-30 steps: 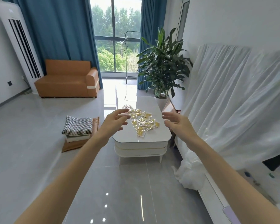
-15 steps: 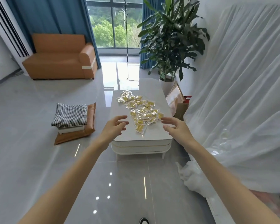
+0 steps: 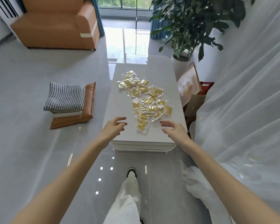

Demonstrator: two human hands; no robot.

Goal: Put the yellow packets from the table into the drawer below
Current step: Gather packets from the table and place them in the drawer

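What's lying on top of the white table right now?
A loose pile of yellow packets lies on the table. They overlap, so lower ones are partly covered. Left hand and right hand reach toward its near end, empty.

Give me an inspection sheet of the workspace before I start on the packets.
Surface: white table, glossy, near end bare.
Job's things: yellow packets scattered in a loose heap on the top; drawer front not open.
Clutter: cushion stack on the floor left of the table; cardboard boxes at its right.
Grips: left hand and right hand open, empty, touching nothing.
Cables: nothing seen.
Surroundings: orange sofa, potted plant, white sheeting.
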